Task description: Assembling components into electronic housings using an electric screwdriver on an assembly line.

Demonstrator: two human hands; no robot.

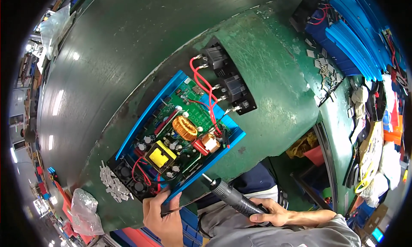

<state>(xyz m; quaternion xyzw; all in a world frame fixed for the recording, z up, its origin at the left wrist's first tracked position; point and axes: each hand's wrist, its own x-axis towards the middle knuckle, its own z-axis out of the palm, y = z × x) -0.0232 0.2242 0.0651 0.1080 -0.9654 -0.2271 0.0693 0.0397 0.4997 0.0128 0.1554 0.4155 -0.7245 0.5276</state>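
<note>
In front of me an open blue metal casing lies tilted on the bench, with a green circuit board inside. The board carries a copper-wound coil and a yellow transformer. Two small black fans sit at the near-left end. Red wires run from the board to a black socket panel beyond the far end. My left hand is closed on the casing's near corner; a dark strip shows by its fingers. My right hand grips a black electric screwdriver, its bit close to the casing's side wall.
Small grey pieces are heaped left of the casing, near a clear plastic bag. Blue finned casings stand at the far right, with loose small parts beside them. An open recess breaks the bench edge at right.
</note>
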